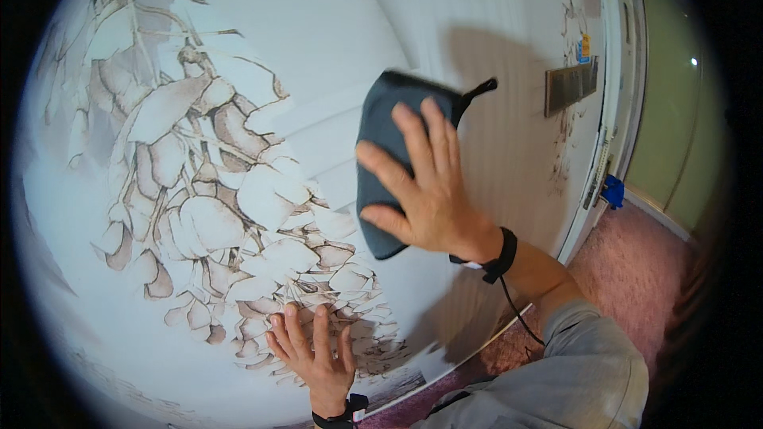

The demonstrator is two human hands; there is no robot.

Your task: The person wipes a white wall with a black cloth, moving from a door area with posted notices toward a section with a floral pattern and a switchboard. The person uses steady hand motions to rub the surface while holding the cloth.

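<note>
A large pale sheet or panel with a printed brown-and-white floral pattern (208, 226) fills the left and middle of the view. My right hand (429, 190), fingers spread, presses on a dark grey pad (381, 125) that lies against the pale surface; a black loop sticks out at the pad's upper right. Lower down, my left hand (319, 351) rests with spread fingers on the lower part of the floral print and holds nothing. Both wrists wear black straps, and a cord hangs from the right one. The pad's underside is hidden.
Toward the right are a dark rectangular plate (570, 87), a small blue-and-orange sticker (583, 49), and a white frame edge. A blue object (613, 192) sits by the frame near a greenish glazed panel (667, 95). Reddish flooring (626, 262) shows at lower right.
</note>
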